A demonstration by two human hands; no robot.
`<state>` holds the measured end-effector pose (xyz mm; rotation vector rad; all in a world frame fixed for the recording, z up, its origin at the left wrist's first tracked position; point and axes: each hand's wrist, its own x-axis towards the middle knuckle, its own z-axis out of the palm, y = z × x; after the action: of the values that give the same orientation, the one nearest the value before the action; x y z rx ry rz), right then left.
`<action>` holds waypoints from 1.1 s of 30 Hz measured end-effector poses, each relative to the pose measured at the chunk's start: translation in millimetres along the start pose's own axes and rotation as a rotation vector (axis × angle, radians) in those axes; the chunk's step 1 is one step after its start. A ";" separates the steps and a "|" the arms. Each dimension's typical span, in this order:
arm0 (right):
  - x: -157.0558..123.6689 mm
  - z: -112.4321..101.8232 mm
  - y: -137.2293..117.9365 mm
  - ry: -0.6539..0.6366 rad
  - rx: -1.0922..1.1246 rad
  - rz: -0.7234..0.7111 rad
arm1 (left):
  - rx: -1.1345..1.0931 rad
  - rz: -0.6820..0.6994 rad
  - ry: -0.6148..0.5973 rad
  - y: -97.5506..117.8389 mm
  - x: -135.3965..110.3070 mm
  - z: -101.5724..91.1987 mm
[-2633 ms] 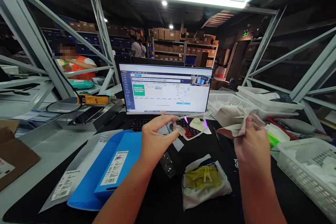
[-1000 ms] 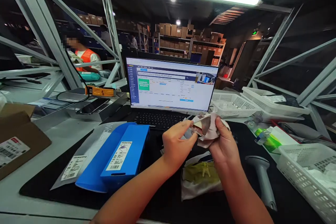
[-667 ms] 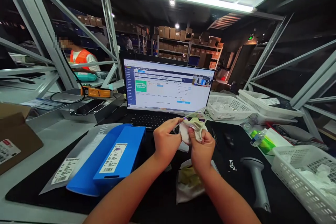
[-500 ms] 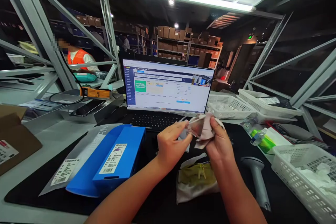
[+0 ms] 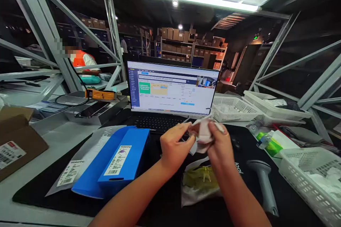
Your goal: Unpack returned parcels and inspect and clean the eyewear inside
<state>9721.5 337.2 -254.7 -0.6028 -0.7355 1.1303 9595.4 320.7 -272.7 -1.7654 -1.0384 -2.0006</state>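
Note:
My left hand [image 5: 174, 145] is closed, its thumb and fingertips pinching the edge of what looks like a pair of glasses [image 5: 196, 127] with a brownish see-through lens. Wrapped round the other part of it is a pale pink cloth [image 5: 205, 131], which my right hand [image 5: 221, 145] grips between thumb and fingers. Much of the glasses is hidden by cloth and fingers. Below my hands, a clear plastic bag [image 5: 190, 191] with an olive-green pouch [image 5: 195, 179] in it lies on the black mat [image 5: 160, 198], partly covered by my right forearm.
Left of my arms are an open blue box [image 5: 125, 159] and a labelled clear bag [image 5: 71, 170]. A monitor [image 5: 173, 95] and keyboard [image 5: 154, 123] stand ahead. To the right lie a grey scanner [image 5: 262, 184] and white baskets [image 5: 303, 177]. A person in an orange vest [image 5: 80, 58] sits beyond the frame.
The cloth has folded further over the glasses, and less of the lens shows. Both hands keep their hold. The whole view has shifted slightly.

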 end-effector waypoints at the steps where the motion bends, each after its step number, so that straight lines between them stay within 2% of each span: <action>1: 6.2 -1.7 -7.6 0.021 0.053 0.047 | 0.004 0.034 -0.008 1.9 -2.2 2.0; 2: 10.1 -2.9 -12.5 0.037 0.084 0.067 | 0.006 0.058 -0.018 3.3 -4.2 3.5; 4: 9.4 -2.9 -12.0 0.066 0.088 0.012 | 0.010 0.070 -0.032 4.5 -6.5 4.9; 8: -17.1 3.3 17.7 0.067 -0.099 -0.200 | -0.005 0.002 -0.009 -1.0 -4.3 0.4; 11: -32.1 6.0 34.1 0.025 -0.248 -0.302 | -0.038 -0.037 -0.007 -6.0 -2.0 -2.9; 12: -32.4 5.8 34.2 0.001 -0.258 -0.299 | -0.043 -0.046 -0.009 -6.4 -1.7 -3.1; 14: -26.2 3.7 25.9 -0.059 -0.225 -0.200 | -0.048 -0.090 -0.033 -4.1 -1.5 -2.1; 15: -20.6 2.0 18.5 -0.086 -0.197 -0.126 | -0.052 -0.124 -0.078 -1.4 -1.3 -1.5; 17: -7.0 -2.5 0.8 -0.109 -0.137 -0.013 | -0.087 -0.192 -0.247 5.8 -0.1 -1.6; 19: 6.2 -7.8 -16.2 -0.096 -0.103 0.017 | -0.152 -0.203 -0.441 12.1 3.3 -4.6; 21: 16.7 -14.0 -29.4 -0.073 -0.098 0.003 | -0.188 -0.141 -0.542 14.2 9.2 -10.8; 25: 26.3 -26.1 -42.5 -0.121 -0.243 -0.010 | -0.041 0.020 -0.606 3.9 25.4 -26.7; 29: 20.5 -28.3 -42.2 -0.383 -0.498 0.003 | 0.147 0.249 -0.751 -6.6 36.4 -35.7; 33: 3.8 -18.6 -35.8 -0.679 -0.770 -0.019 | 0.076 0.403 -0.929 -2.2 37.7 -37.9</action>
<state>9757.7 328.2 -238.7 -0.8485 -1.8004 1.0135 9557.7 306.3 -237.7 -2.6511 -0.8285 -0.8581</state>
